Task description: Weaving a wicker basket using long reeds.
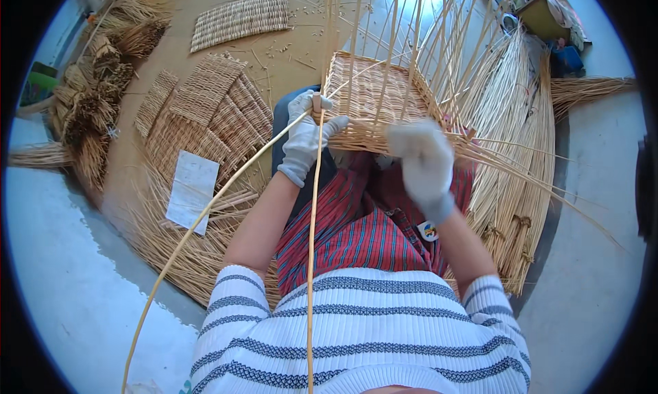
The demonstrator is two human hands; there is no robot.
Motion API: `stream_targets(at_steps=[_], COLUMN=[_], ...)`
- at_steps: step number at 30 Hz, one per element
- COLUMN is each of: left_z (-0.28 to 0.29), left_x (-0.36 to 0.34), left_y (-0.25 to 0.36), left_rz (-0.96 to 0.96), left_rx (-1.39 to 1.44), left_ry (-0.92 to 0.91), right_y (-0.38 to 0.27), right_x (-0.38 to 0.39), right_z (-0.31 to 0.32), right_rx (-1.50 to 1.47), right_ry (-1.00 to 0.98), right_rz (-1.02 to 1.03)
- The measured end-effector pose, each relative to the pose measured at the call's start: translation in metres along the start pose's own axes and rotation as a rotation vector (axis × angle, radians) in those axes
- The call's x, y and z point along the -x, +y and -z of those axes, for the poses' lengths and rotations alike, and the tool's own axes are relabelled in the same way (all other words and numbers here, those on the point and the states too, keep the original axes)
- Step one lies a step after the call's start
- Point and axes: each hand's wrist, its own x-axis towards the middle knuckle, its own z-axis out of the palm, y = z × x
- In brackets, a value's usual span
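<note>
A half-woven wicker basket [359,138], rectangular, rests at my lap with long upright stakes standing from its edges. At its near left corner my left hand [301,139], in a white glove, is closed on the basket's edge, the thumb lying to the right. Two long weaving rods run from that corner toward me: one rod [314,229] straight down over my shirt, the other rod [205,212] curving out to the lower left. My right hand [423,159], also gloved, is at the basket's near right side; motion smears its fingers, so their hold cannot be made out.
Woven panels [199,109] are stacked on the left, with another panel [240,22] behind them. A white paper sheet [192,192] lies on loose straw. Pale rod bundles [524,154] spread on the right, darker bundles [96,123] at far left. Long stakes fan out beyond the basket.
</note>
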Motion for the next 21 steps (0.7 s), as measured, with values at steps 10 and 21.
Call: stream_targets(at_steps=[10, 21], left_z=[0.004, 0.019], left_x=[-0.007, -0.002], left_y=[0.007, -0.014], left_rz=[0.11, 0.192], left_rx=[0.233, 0.499], left_ry=[-0.08, -0.181], right_y=[0.118, 0.05], right_x=[-0.146, -0.125], right_z=[-0.083, -0.092], right_rx=[0.66, -0.215], right_ry=[0.112, 0.425], right_rz=[-0.119, 0.061])
